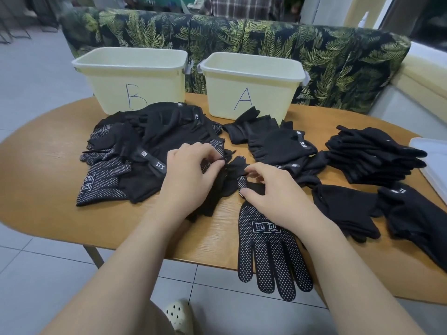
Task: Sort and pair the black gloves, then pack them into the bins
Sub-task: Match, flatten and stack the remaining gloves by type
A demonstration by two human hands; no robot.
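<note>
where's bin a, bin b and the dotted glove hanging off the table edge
bin A point(251, 93), head view, front wall above the letter
bin B point(135, 79), head view, front wall above the letter
dotted glove point(266, 250), head view, palm below the printed logo

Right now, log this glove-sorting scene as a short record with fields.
left hand: pinches a glove in the loose pile
right hand: grips the cuff of the dotted glove, whose fingers overhang the table edge
bin B: back left
bin A: back right
stacked gloves: right side
</note>
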